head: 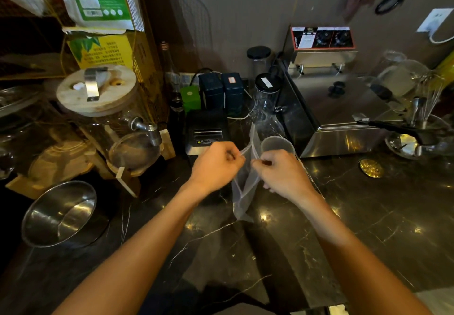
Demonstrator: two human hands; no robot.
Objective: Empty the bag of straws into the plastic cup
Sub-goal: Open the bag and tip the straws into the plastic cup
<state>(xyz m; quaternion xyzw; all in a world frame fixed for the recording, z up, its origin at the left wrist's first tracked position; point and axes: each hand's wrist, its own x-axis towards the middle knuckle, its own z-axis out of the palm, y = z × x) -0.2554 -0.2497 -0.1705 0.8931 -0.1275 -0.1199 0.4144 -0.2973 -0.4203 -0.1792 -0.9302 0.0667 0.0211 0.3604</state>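
Dark marble counter (368,228). Left hand (216,165) and right hand (282,174), both pinched on the upper edges of a clear bag (245,187) held upright between them; plastic cup (277,144) just behind; steel fryer (339,108) beyond.

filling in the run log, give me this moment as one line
stage: opening bag | left hand: pinching bag edge | right hand: pinching opposite edge | plastic cup: upright behind bag, looks empty
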